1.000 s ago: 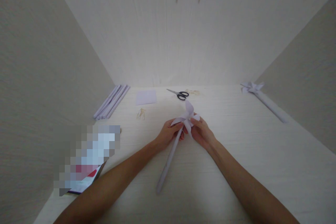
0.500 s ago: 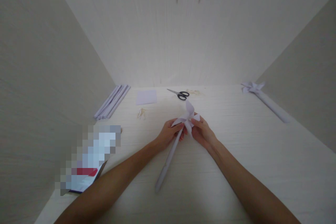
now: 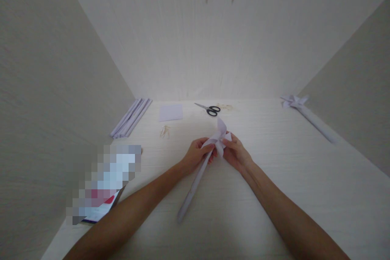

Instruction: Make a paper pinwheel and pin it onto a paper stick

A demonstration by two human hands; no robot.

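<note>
Between my hands is a white paper pinwheel [image 3: 222, 126] with curled blades, joined to the upper end of a rolled paper stick [image 3: 192, 191]. The stick slants down toward me and to the left. My left hand [image 3: 197, 153] is closed around the stick's upper end, its thumb just below the blades. My right hand [image 3: 237, 152] pinches the pinwheel from the right, thumb near its centre. Some fingertips of both hands are hidden behind the paper.
Rolled paper sticks [image 3: 131, 118] lie at the left wall, near a partly blurred screen device [image 3: 103, 211]. Farther back are a paper sheet [image 3: 171, 112], small thin sticks [image 3: 165, 131] and black-handled scissors [image 3: 212, 110]. Another pinwheel on a stick [image 3: 313, 122] lies at right.
The stick's lower end has swung slightly left. Both hands keep their hold on the pinwheel and its stick, and the view has shifted a little.
</note>
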